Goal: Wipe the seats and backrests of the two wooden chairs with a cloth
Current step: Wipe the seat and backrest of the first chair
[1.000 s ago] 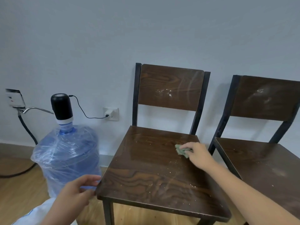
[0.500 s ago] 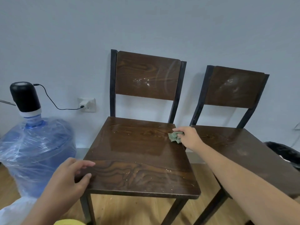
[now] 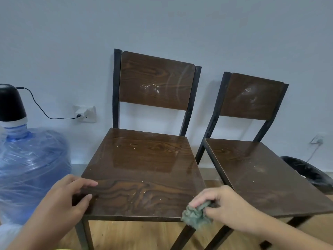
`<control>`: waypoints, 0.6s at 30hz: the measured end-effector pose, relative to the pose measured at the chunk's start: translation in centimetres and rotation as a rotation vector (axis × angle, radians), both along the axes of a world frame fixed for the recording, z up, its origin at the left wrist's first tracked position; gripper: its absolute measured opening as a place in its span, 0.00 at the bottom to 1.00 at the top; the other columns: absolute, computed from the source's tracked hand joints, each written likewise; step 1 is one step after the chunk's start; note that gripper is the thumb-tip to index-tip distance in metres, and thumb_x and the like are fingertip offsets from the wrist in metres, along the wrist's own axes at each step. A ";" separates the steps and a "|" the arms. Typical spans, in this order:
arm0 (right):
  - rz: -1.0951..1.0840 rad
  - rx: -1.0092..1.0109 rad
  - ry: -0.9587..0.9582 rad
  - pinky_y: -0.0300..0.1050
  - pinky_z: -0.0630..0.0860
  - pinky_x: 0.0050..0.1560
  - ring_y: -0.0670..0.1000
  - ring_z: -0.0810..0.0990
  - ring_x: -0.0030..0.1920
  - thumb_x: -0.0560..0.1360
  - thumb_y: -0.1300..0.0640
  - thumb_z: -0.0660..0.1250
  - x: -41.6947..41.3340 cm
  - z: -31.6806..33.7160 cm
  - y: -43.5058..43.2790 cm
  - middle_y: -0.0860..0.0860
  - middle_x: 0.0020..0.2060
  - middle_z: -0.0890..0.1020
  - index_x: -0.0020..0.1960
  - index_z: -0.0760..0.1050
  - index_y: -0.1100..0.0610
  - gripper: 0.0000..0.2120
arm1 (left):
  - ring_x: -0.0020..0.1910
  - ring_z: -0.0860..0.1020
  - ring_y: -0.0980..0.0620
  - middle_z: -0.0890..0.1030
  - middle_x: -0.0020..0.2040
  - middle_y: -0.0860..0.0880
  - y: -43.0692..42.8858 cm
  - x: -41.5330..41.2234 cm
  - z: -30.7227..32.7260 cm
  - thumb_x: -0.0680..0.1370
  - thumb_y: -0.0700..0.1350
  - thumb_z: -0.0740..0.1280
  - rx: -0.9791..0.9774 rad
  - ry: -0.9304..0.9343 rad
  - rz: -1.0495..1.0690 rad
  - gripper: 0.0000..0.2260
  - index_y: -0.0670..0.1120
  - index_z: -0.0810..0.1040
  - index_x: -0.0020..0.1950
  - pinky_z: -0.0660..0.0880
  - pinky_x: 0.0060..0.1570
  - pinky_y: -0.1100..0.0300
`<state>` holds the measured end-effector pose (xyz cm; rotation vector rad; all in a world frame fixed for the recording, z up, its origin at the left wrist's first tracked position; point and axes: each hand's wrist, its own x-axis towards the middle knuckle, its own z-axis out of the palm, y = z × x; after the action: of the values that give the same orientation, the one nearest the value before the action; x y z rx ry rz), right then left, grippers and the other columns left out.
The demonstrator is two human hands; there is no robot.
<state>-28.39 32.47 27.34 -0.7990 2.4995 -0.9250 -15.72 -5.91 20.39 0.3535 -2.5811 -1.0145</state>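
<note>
My right hand pinches the cloth at the seat corner; left hand, fingers spread, steadies; I should press flat, overlapping strokes.

No readable text anywhere in view.
We're seeing no legible label, brand, number or sign on any surface; the water jug is showing only clear plastic wrap, and the pump cap and wall socket are showing no print we can make out.
</note>
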 end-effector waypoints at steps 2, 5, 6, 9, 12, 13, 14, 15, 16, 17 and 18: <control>-0.159 0.002 0.130 0.41 0.83 0.58 0.39 0.84 0.53 0.76 0.69 0.67 -3.3 0.3 -0.4 0.40 0.51 0.87 0.52 0.87 0.44 0.21 | 0.48 0.80 0.55 0.79 0.49 0.59 -0.2 -0.1 -0.1 0.72 0.38 0.78 0.003 0.000 -0.006 0.25 0.69 0.80 0.52 0.77 0.47 0.56; -0.259 0.041 0.310 0.37 0.81 0.59 0.36 0.79 0.51 0.78 0.67 0.68 -7.3 -1.0 -1.4 0.39 0.54 0.83 0.58 0.85 0.47 0.18 | 0.47 0.79 0.57 0.79 0.48 0.60 -0.4 -0.2 -0.2 0.72 0.38 0.78 -0.015 0.030 -0.001 0.28 0.71 0.77 0.54 0.74 0.45 0.61; -0.249 0.054 0.322 0.36 0.80 0.60 0.35 0.78 0.51 0.78 0.66 0.68 -7.4 -1.8 -1.6 0.40 0.54 0.82 0.59 0.85 0.48 0.18 | 0.47 0.79 0.57 0.79 0.47 0.60 -0.4 -0.2 -0.2 0.72 0.38 0.78 -0.022 0.038 -0.012 0.24 0.69 0.80 0.50 0.74 0.45 0.62; -0.178 0.089 0.353 0.34 0.76 0.65 0.34 0.79 0.54 0.77 0.66 0.71 -4.6 -3.6 -1.2 0.37 0.54 0.83 0.59 0.85 0.45 0.18 | 0.48 0.78 0.57 0.79 0.48 0.59 -0.2 -0.1 0.1 0.74 0.38 0.77 -0.009 0.042 -0.016 0.23 0.68 0.78 0.49 0.72 0.45 0.64; -0.027 0.098 0.313 0.28 0.74 0.63 0.35 0.80 0.58 0.72 0.68 0.73 -0.2 -3.4 -0.4 0.34 0.50 0.85 0.54 0.87 0.43 0.21 | 0.48 0.78 0.56 0.79 0.47 0.59 -0.2 0.1 0.0 0.74 0.38 0.76 0.001 0.052 -0.008 0.17 0.62 0.82 0.52 0.71 0.46 0.64; 0.004 0.107 0.270 0.28 0.75 0.60 0.36 0.81 0.57 0.71 0.68 0.73 0.3 -2.9 -0.4 0.34 0.50 0.85 0.52 0.87 0.42 0.22 | 0.49 0.78 0.56 0.79 0.47 0.59 -0.2 0.2 -0.1 0.74 0.39 0.76 0.006 0.039 -0.004 0.17 0.61 0.82 0.52 0.72 0.46 0.64; 0.001 0.112 0.235 0.29 0.77 0.58 0.36 0.82 0.55 0.71 0.68 0.72 0.0 -2.3 -0.7 0.34 0.50 0.85 0.50 0.87 0.41 0.22 | 0.49 0.78 0.56 0.79 0.48 0.59 -0.2 0.3 -0.2 0.74 0.39 0.77 -0.001 0.032 -0.003 0.17 0.62 0.82 0.52 0.72 0.47 0.64; -0.039 0.101 0.225 0.30 0.79 0.56 0.37 0.82 0.54 0.72 0.68 0.71 -1.1 -1.8 -1.4 0.36 0.48 0.85 0.49 0.87 0.41 0.21 | 0.49 0.79 0.56 0.79 0.48 0.59 -0.3 0.3 -0.2 0.74 0.39 0.77 0.000 0.028 -0.001 0.18 0.63 0.81 0.52 0.73 0.47 0.64; -0.098 0.072 0.249 0.32 0.80 0.55 0.39 0.83 0.52 0.73 0.67 0.70 -2.8 -1.4 -2.5 0.38 0.48 0.86 0.49 0.87 0.42 0.20 | 0.50 0.79 0.56 0.79 0.49 0.59 -0.3 0.4 -0.1 0.74 0.40 0.76 -0.002 0.029 0.002 0.18 0.63 0.81 0.53 0.73 0.48 0.65; -0.173 0.047 0.284 0.35 0.80 0.56 0.40 0.83 0.53 0.75 0.66 0.70 -4.8 -1.1 -3.9 0.38 0.51 0.85 0.53 0.86 0.43 0.18 | 0.51 0.78 0.57 0.78 0.50 0.60 -0.3 0.4 0.0 0.75 0.40 0.76 -0.001 0.027 0.005 0.18 0.64 0.80 0.53 0.73 0.48 0.66; -0.234 0.017 0.316 0.37 0.80 0.59 0.42 0.82 0.55 0.77 0.65 0.69 -6.7 -0.9 -5.6 0.42 0.57 0.84 0.58 0.85 0.46 0.17 | 0.52 0.78 0.58 0.78 0.50 0.60 -0.3 0.4 0.1 0.75 0.40 0.76 -0.004 0.019 0.012 0.18 0.63 0.79 0.54 0.73 0.47 0.67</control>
<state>-35.05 26.89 26.46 -0.7041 2.9220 -0.9100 -15.33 -6.22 20.52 0.3563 -2.5603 -1.0040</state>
